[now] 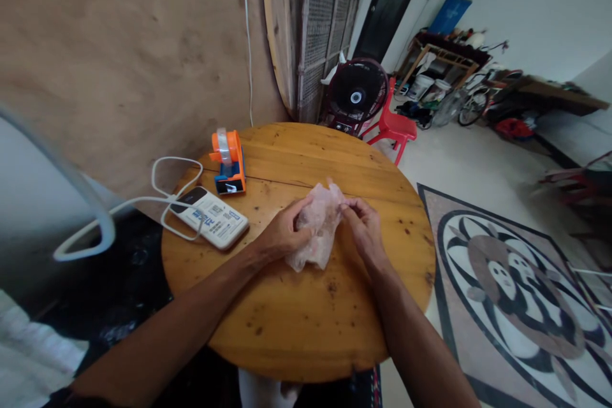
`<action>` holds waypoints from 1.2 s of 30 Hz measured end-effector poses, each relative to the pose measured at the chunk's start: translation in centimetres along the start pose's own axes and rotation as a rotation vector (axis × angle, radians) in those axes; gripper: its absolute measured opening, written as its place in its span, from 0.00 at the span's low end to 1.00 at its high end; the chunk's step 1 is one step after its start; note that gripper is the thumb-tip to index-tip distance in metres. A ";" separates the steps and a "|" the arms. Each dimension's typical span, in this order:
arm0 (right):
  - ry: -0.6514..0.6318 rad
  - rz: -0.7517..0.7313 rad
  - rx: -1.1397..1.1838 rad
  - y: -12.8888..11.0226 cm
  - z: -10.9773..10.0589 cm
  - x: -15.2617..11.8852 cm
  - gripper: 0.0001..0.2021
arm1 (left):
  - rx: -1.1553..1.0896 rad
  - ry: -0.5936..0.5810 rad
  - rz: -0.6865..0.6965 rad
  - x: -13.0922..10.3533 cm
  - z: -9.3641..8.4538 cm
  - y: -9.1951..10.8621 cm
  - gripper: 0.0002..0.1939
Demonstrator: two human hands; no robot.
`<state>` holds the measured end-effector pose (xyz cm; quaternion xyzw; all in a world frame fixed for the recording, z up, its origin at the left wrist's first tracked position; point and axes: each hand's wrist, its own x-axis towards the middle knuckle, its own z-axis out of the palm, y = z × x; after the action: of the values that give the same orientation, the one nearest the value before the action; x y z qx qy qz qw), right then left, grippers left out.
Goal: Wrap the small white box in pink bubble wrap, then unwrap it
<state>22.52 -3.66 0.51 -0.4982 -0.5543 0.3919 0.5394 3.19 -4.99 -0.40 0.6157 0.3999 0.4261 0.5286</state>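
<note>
A crumpled, see-through pinkish plastic bag (321, 229) is held just above the middle of a round wooden table (296, 331). My left hand (285, 229) grips its left side, with the thumb lying across the front. At the bag's upper right edge, my right hand (364, 226) pinches the plastic between thumb and fingertips. Something inside the bag is too blurred to make out.
An orange and blue tape dispenser (230, 162) stands at the table's back left. Nearer lies a white power bank (215, 220) with a looping white cable (138, 201). Beyond the table are a black fan (358, 92) and a red chair (394, 124).
</note>
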 end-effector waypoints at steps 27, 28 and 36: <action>0.153 0.041 0.189 0.7 0.7 1.1 0.17 | 0.057 0.120 0.044 0.0 -0.1 0.5 0.35; 0.172 0.022 0.168 0.6 0.7 1.1 0.16 | 0.085 0.107 0.064 -0.1 -0.1 0.8 0.33; 0.231 0.160 0.447 -0.1 0.3 1.1 0.15 | 0.210 0.175 0.047 0.2 -0.2 0.3 0.34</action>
<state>22.33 -2.58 0.84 -0.4504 -0.3476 0.4864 0.6631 3.11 -4.75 -0.09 0.6372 0.4725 0.4463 0.4141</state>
